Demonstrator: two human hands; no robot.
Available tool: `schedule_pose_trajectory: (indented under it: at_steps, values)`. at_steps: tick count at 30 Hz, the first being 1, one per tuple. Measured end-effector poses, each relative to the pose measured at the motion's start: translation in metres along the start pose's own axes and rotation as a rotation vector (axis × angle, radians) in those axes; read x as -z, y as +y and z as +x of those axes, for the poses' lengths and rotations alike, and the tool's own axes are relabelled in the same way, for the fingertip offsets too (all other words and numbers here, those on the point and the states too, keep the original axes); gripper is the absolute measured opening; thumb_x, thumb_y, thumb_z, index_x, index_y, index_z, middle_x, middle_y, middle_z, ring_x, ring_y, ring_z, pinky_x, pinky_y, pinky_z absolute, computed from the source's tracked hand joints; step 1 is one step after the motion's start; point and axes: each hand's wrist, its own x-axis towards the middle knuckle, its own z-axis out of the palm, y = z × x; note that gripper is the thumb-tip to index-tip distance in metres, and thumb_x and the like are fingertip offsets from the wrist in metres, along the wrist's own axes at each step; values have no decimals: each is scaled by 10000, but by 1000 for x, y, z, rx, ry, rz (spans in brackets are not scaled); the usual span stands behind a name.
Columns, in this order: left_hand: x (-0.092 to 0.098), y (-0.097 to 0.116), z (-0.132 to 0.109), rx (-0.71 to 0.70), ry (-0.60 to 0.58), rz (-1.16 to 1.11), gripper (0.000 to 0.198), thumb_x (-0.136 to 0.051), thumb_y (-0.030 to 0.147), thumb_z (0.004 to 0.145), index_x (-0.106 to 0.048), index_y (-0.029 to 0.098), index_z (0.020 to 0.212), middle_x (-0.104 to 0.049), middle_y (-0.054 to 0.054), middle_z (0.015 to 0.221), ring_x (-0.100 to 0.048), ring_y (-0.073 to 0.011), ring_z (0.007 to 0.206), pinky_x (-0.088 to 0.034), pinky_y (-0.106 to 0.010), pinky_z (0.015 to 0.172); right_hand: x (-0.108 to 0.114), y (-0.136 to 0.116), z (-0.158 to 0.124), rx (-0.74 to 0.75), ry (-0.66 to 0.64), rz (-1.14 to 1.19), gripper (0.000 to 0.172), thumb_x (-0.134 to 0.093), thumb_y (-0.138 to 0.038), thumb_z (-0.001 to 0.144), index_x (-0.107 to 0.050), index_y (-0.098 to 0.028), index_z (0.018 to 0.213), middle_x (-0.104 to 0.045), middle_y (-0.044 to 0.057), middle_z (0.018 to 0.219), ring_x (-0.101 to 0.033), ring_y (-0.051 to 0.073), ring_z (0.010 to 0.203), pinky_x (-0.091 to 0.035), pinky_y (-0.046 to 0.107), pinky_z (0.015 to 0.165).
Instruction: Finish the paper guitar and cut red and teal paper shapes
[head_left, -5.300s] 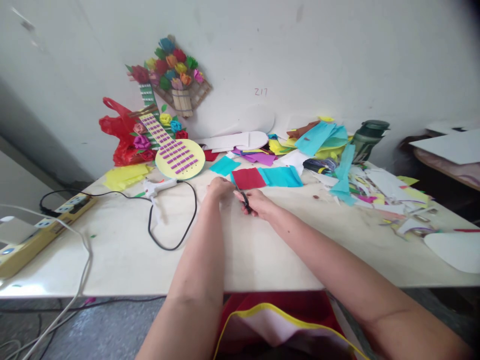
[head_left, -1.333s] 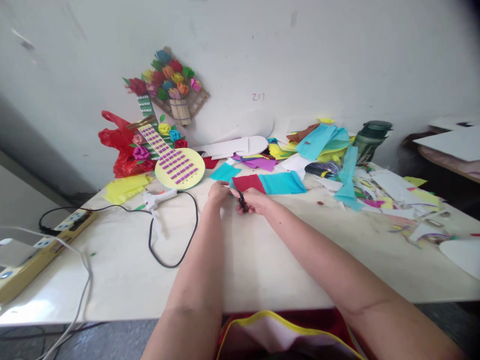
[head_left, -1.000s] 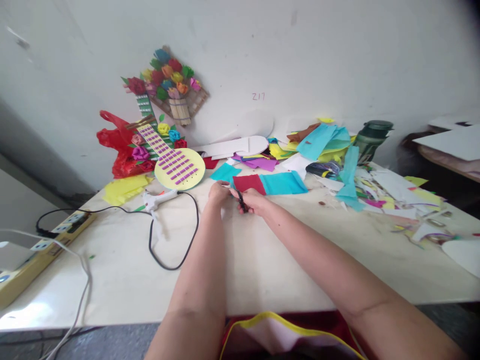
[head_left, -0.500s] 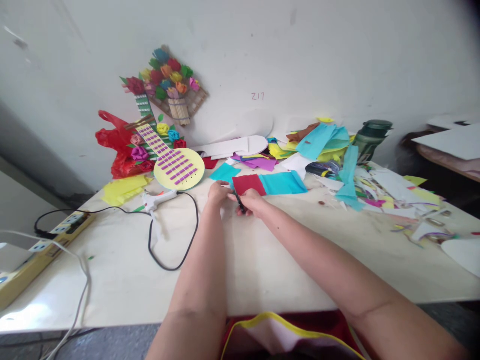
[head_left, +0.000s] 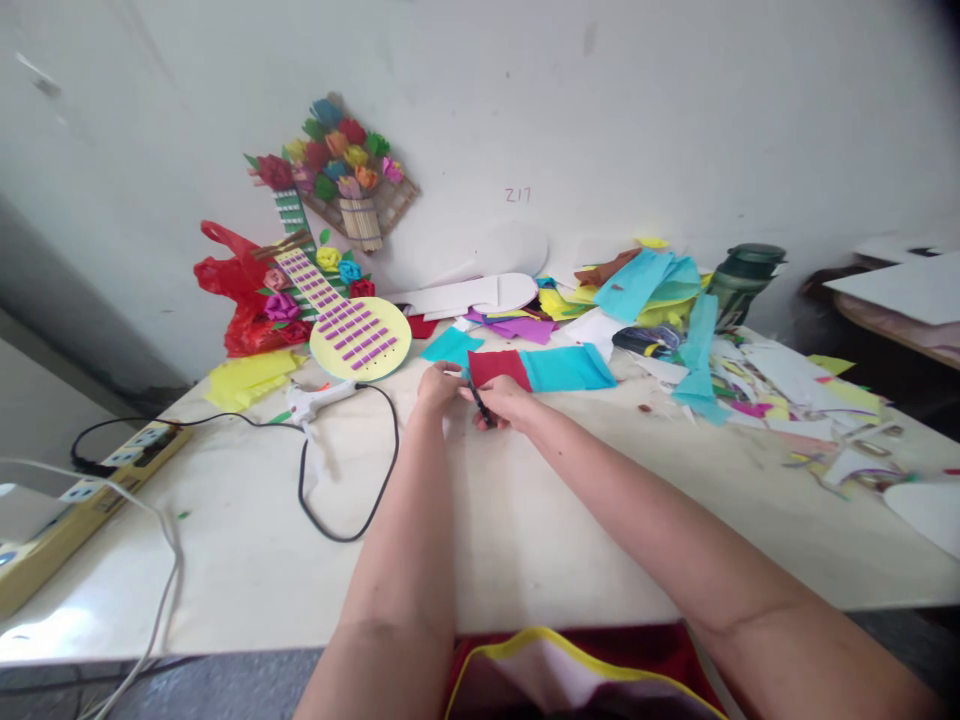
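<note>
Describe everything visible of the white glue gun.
The glue gun is white and plastic-looking, with a small orange spot at its far edge. It lies on the table, apart from the left hand, in front of the yellow guitar-shaped piece. Its black cord leaves the right end, loops, and runs to the power strip. A pale, indistinct part juts nearer.

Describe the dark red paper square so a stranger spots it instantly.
On the cream-white table, look just beyond the bare right hand. The dark red paper square lies there, beside a long turquoise paper strip; its deep red sets it apart.
</note>
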Motion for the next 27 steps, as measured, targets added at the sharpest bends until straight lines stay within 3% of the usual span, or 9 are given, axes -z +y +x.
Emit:
schedule_pose_trajectory:
  at_steps: [9,19,27]
  values:
    - [1,2,-3,15,23,29,363,-651,145,601,-635,176,962,-676,-29,724,-622,-154,642,-460,-235,601,5,-4,-2,-58,-40,74,484,-658,-559,700,-561,-99,815,-614,54,520,-547,107,376,-257,153,265]
    - [0,-2,2,30,9,0,444,-722,241,516,-612,178,942,-649,-24,684,-623,-179,669,-457,-251,597,10,-8,4,-72,-112,131,576,-575,-659,703,-520,-109,869,-616,73,538,-567,135,391,-275,163,272]
    - [-1,-4,3,-6,31,6,360,-672,206,546,-619,173,901,-649,-28,705,-613,-171,667,-436,-247,584,4,-10,6,-70,-50,124,565,-577,-660,700,-521,-116,840,-583,43,512,-542,119,383,-273,162,278]
